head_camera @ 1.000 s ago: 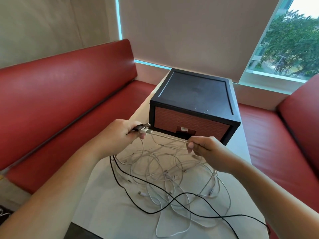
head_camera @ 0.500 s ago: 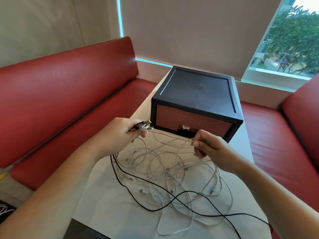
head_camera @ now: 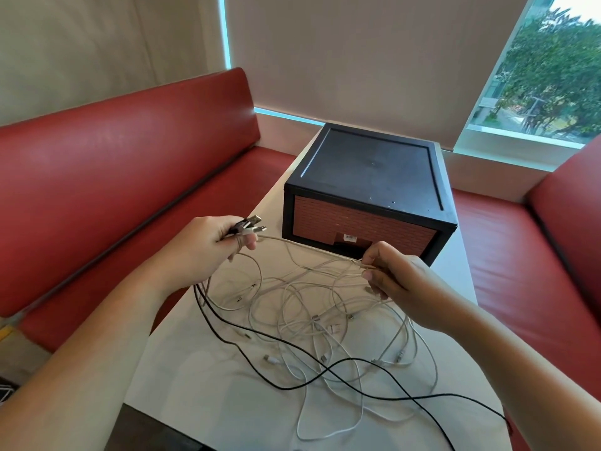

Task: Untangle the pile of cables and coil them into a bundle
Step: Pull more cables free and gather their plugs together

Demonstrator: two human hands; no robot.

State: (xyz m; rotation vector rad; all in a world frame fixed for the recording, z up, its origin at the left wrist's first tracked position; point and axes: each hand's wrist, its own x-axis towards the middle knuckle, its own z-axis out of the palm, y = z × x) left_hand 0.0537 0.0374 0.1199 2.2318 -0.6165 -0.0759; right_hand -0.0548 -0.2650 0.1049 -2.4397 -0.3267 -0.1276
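Over the table, left hand grips two USB plugs; right hand pinches white cable; one black cable trails.

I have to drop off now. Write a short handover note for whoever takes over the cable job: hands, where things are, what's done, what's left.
Left hand: holds several USB plugs together in its grip; their cables trail down to the table.
Right hand: pinches a white cable that runs straight across from the left hand.
Cable pile: tangled on the white table, mostly white cables with a black cable looping through. A black box stands behind it.
Done: some plug ends gathered.
Left: free each cable, then coil them into one bundle; no coil yet.
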